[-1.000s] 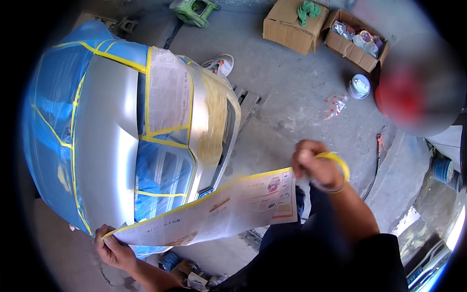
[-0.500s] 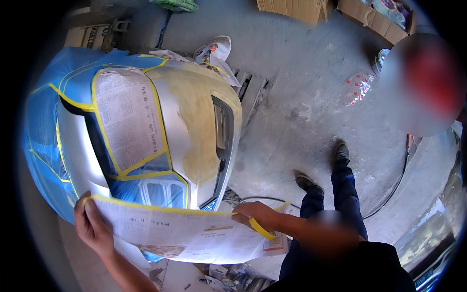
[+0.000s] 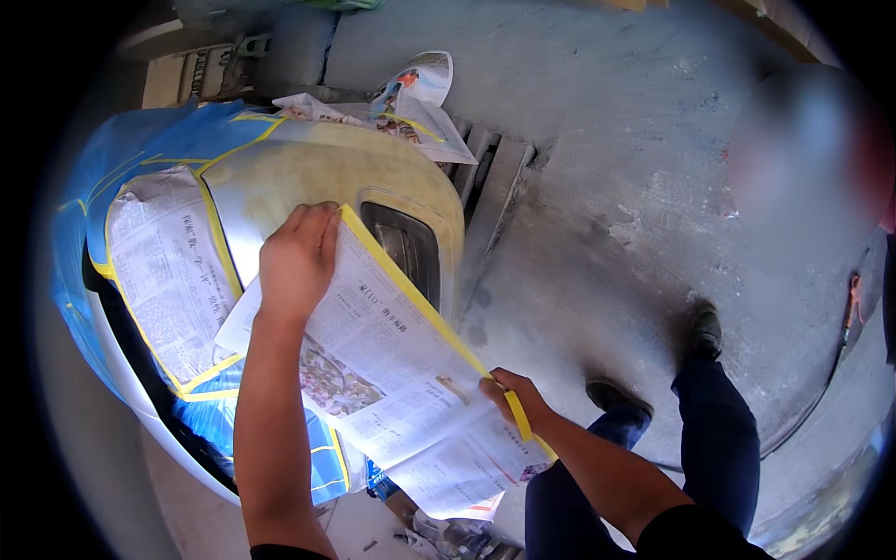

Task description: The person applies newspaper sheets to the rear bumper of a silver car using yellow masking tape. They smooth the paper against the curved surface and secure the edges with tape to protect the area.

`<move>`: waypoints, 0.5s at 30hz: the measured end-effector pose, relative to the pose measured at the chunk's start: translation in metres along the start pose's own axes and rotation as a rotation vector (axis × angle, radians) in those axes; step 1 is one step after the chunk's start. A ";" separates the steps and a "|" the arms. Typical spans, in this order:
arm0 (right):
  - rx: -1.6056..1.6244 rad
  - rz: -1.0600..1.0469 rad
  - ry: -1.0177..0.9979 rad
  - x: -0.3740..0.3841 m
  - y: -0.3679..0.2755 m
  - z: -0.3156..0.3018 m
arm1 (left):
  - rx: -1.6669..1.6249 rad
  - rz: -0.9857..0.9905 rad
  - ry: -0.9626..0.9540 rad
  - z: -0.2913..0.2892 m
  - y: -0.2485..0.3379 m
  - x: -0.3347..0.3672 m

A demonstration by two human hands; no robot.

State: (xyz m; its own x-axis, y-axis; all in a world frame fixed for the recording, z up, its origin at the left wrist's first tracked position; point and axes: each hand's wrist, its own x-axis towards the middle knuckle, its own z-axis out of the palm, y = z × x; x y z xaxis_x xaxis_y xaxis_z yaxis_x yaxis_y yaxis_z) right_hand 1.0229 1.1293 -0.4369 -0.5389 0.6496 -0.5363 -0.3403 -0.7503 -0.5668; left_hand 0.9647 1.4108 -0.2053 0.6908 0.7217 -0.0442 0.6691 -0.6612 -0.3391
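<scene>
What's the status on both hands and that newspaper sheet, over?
Left hand, right hand gripping newspaper sheet along its yellow-taped edge. Yellow tape roll at right wrist. Newspaper sheet hides part of car body.

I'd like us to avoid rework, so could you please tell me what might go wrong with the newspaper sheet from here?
The yellow masking tape along the edge of the newspaper sheet might sag or twist, as it spans from the left hand to the right hand.
The sheet's loose lower side could catch and crease or tear.
The tape roll at the right hand may snag the paper.
</scene>
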 end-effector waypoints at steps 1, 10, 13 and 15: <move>0.022 -0.002 -0.015 0.012 0.010 -0.002 | 0.049 0.015 -0.028 0.021 -0.001 -0.002; 0.375 -0.184 -0.360 0.137 0.111 0.042 | 0.332 0.238 -0.359 0.158 0.027 0.049; 0.208 -0.126 -0.512 0.156 0.108 0.037 | 0.381 0.217 -0.408 0.181 0.020 0.030; 0.201 -0.116 -0.542 0.162 0.114 0.041 | 0.393 0.270 -0.377 0.187 0.013 0.014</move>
State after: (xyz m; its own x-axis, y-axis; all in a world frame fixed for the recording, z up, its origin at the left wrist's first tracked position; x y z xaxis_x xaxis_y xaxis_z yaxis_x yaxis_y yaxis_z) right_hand 0.8656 1.1442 -0.5630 -0.7885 0.6129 -0.0519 -0.5314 -0.7212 -0.4445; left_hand 0.9320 1.4511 -0.3858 0.6294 0.6089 -0.4828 0.2826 -0.7581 -0.5877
